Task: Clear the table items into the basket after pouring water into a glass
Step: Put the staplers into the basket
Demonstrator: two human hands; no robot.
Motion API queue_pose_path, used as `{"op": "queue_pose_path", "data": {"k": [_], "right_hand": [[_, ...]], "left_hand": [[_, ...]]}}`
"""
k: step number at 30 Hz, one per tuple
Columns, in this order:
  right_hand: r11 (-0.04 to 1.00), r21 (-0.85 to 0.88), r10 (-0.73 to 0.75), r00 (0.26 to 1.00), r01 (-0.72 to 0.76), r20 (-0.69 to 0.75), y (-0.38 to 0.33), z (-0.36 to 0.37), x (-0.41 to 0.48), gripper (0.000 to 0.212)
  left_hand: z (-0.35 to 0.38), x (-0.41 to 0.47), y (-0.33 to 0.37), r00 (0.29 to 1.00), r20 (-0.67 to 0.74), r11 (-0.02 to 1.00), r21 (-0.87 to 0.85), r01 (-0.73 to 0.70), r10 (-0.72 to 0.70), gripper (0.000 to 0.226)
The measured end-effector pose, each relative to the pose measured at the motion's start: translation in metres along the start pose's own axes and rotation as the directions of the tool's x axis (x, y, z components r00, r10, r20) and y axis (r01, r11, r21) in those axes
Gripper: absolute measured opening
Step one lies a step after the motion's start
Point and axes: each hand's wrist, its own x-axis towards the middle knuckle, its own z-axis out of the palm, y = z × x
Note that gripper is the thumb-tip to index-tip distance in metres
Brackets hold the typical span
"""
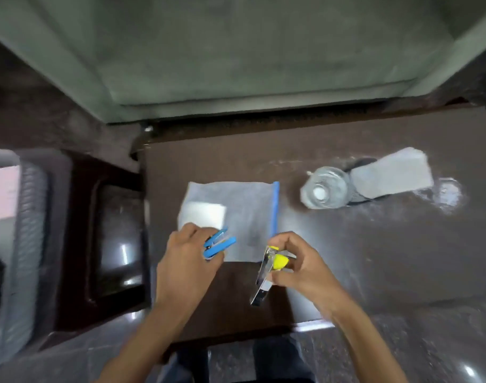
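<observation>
Right grip (301, 268) around yellow-handled tool (279, 261)

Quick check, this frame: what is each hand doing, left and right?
Left hand: grips a blue clip-like item.
Right hand: holds a metal tool with a yellow part.

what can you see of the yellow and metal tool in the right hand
The hand tool is a long shiny metal bar with a rounded yellow knob and yellow tip near its upper end; blur hides finer detail. It is tilted, lower end toward the person. The right hand grips its upper part, fingers curled round it. Its top is close to the blue edge of the zip pouch, above the dark table; contact with the table cannot be told.
</observation>
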Motion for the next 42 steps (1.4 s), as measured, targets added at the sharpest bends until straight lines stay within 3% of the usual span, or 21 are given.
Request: {"op": "queue_pose_path", "data": {"k": [3, 7, 13, 17, 19, 23, 31, 35, 37, 40, 42], "right_hand": [[0.994, -0.085, -0.057, 0.988, 0.069, 0.145, -0.042, 0.066, 0.013, 0.060], [0.975, -0.089, -0.165, 0.933, 0.203, 0.321, -0.098, 0.168, 0.032, 0.055], [0.914, -0.144, -0.290, 0.857, 0.380, 0.426, -0.142, 0.300, 0.067, 0.059], [0.821, -0.329, -0.270, 0.824, 0.467, 0.498, -0.145, 0.357, 0.098, 0.059], [0.700, -0.470, -0.246, 0.799, 0.538, 0.548, -0.142, 0.377, 0.113, 0.053], [0.338, -0.706, -0.150, 0.776, 0.622, 0.613, -0.126, 0.404, 0.136, 0.054], [0.196, -0.772, 0.104, 0.770, 0.605, 0.630, -0.108, 0.417, 0.139, 0.053], [-0.193, -0.757, 0.101, 0.780, 0.624, 0.618, -0.104, 0.420, 0.136, 0.037], [-0.337, -0.699, 0.078, 0.759, 0.631, 0.647, -0.096, 0.423, 0.132, 0.028], [-0.456, -0.657, -0.005, 0.736, 0.601, 0.677, -0.082, 0.424, 0.130, 0.029], [-0.449, -0.664, -0.081, 0.712, 0.598, 0.697, -0.076, 0.420, 0.130, 0.028]], "left_hand": [[-0.072, -0.001, -0.043, 0.995, -0.087, 0.992, 0.118, -0.034, 0.044, 0.033], [-0.170, -0.001, -0.104, 0.987, -0.136, 0.956, 0.290, -0.046, 0.089, 0.036], [-0.268, 0.001, -0.181, 0.976, -0.212, 0.914, 0.384, 0.132, -0.052, 0.030], [-0.298, 0.013, -0.225, 0.983, -0.124, 0.860, 0.478, 0.177, -0.133, 0.029], [-0.302, 0.019, -0.240, 0.986, -0.046, 0.837, 0.523, 0.161, -0.160, 0.033], [-0.297, 0.025, -0.262, 0.977, 0.025, 0.829, 0.534, 0.168, -0.214, 0.035], [-0.290, 0.027, -0.277, 0.979, 0.023, 0.836, 0.525, 0.159, -0.200, 0.033], [-0.291, 0.030, -0.275, 0.972, 0.065, 0.834, 0.528, 0.160, -0.228, 0.037], [-0.291, 0.032, -0.274, 0.970, 0.076, 0.834, 0.529, 0.158, -0.232, 0.039], [-0.289, 0.035, -0.272, 0.968, 0.108, 0.829, 0.543, 0.134, -0.227, 0.040], [-0.285, 0.037, -0.271, 0.965, 0.142, 0.819, 0.565, 0.104, -0.220, 0.040]]}}
